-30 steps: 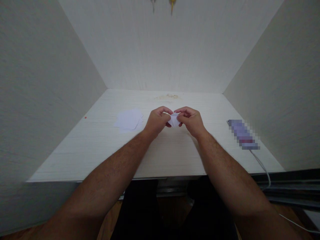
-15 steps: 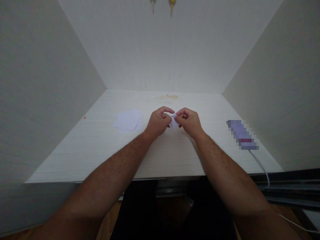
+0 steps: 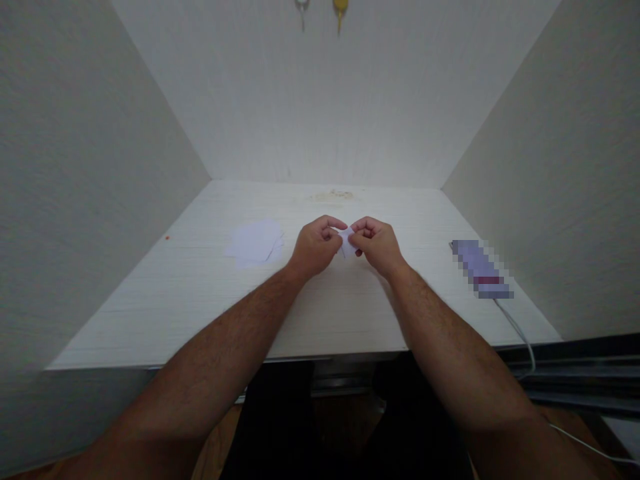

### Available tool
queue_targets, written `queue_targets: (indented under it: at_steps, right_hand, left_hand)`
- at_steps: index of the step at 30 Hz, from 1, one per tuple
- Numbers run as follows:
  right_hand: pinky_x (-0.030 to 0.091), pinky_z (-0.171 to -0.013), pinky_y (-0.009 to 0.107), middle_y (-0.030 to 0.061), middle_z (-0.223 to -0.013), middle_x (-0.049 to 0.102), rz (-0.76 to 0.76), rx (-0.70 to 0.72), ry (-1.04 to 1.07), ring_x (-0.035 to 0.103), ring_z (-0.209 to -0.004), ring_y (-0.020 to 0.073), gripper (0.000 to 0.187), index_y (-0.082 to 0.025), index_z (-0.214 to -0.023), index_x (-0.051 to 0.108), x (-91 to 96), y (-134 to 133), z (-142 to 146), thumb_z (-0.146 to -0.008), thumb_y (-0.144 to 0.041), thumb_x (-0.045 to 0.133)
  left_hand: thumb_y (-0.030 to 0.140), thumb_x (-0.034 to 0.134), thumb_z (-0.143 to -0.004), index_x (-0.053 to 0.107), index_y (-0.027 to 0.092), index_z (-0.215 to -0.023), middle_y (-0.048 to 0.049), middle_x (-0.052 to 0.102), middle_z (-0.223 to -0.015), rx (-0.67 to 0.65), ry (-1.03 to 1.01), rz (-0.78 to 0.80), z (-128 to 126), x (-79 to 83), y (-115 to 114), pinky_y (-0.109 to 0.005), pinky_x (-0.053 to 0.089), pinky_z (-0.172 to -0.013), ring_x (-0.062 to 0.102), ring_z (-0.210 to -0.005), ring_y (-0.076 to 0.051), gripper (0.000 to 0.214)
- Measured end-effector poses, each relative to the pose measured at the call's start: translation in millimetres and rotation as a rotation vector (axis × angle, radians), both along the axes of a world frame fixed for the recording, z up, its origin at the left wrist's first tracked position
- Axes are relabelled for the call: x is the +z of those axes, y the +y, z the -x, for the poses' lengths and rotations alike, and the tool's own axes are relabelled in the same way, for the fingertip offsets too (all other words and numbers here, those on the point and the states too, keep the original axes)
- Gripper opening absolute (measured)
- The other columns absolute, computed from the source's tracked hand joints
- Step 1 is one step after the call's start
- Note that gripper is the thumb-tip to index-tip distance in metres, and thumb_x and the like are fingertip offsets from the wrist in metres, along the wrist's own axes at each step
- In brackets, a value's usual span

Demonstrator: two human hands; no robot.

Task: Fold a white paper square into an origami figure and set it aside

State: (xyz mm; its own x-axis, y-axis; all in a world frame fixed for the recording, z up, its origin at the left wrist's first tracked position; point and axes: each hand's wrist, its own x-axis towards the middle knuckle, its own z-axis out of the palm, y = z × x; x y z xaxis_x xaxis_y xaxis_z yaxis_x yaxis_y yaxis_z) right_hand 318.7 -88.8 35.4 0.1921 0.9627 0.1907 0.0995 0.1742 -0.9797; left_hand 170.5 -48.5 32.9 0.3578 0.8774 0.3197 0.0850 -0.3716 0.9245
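Observation:
A small folded piece of white paper (image 3: 347,241) is pinched between my two hands above the middle of the white table (image 3: 200,300). My left hand (image 3: 315,245) grips its left side with curled fingers. My right hand (image 3: 376,244) grips its right side, fingers curled too. Most of the paper is hidden by the fingers. A loose stack of white paper sheets (image 3: 256,241) lies flat on the table to the left of my left hand.
A blurred-out flat device (image 3: 481,268) lies at the right of the table with a white cable (image 3: 520,333) running off the front edge. White walls close in the table on three sides. A faint stain (image 3: 333,195) marks the far tabletop.
The visible bit of paper between my fingers has shrunk as my hands drew closer together. The view has tilted slightly.

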Motion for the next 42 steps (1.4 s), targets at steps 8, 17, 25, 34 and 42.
queue_targets:
  at_steps: [8, 17, 25, 34, 42]
  right_hand:
    - [0.043, -0.046, 0.021, -0.0071, -0.055, 0.056, -0.097, 0.035, -0.012, 0.049, -0.046, 0.0074, 0.015, -0.019, -0.081, 0.063, -1.4, -0.9, -1.2, -0.067, -0.023, 0.068]
    - [0.049, -0.055, 0.026, -0.003, -0.062, 0.063, -0.119, 0.081, 0.011, 0.055, -0.055, 0.0102, 0.008, -0.021, -0.074, 0.067, 0.1, -1.5, -6.0, -0.069, -0.027, 0.069]
    - [0.05, -0.057, 0.027, -0.0024, -0.062, 0.064, -0.112, 0.085, 0.043, 0.056, -0.057, 0.0106, 0.004, -0.021, -0.07, 0.07, 0.7, -2.8, -6.4, -0.066, -0.023, 0.068]
    - [0.045, -0.049, 0.024, -0.0018, -0.058, 0.063, -0.045, 0.036, 0.018, 0.053, -0.05, 0.0095, 0.021, -0.018, -0.075, 0.066, 2.6, -2.0, -3.8, -0.066, -0.034, 0.075]
    - [0.045, -0.052, 0.025, -0.001, -0.061, 0.064, -0.086, -0.006, -0.036, 0.054, -0.052, 0.0097, 0.021, -0.018, -0.074, 0.066, -0.3, -1.5, -5.0, -0.067, -0.035, 0.076]
  left_hand:
    - [0.011, 0.055, -0.068, 0.063, 0.017, -0.087, 0.0064, 0.055, -0.048, -0.031, -0.074, 0.085, -0.7, 3.0, -2.3, -0.02, 0.044, -0.047, 0.051, -0.044, -0.008, 0.021]
    - [0.015, 0.057, -0.065, 0.059, 0.017, -0.072, 0.0022, 0.061, -0.053, -0.046, -0.231, 0.215, -1.4, 7.1, -4.7, -0.022, 0.046, -0.047, 0.055, -0.047, -0.01, 0.008]
    - [0.021, 0.062, -0.066, 0.059, 0.016, -0.067, 0.0015, 0.059, -0.055, -0.073, -0.269, 0.25, -0.7, 6.4, -2.8, -0.023, 0.045, -0.048, 0.055, -0.049, -0.01, 0.006]
    - [0.024, 0.071, -0.069, 0.062, 0.017, -0.082, 0.0005, 0.064, -0.063, -0.024, -0.135, 0.046, 3.0, 2.0, 1.6, -0.021, 0.042, -0.052, 0.055, -0.054, -0.009, 0.017]
    - [0.029, 0.077, -0.065, 0.066, 0.014, -0.078, -0.0025, 0.067, -0.068, -0.018, -0.117, 0.132, 1.5, 1.9, 3.1, -0.023, 0.043, -0.056, 0.058, -0.058, -0.011, 0.023]
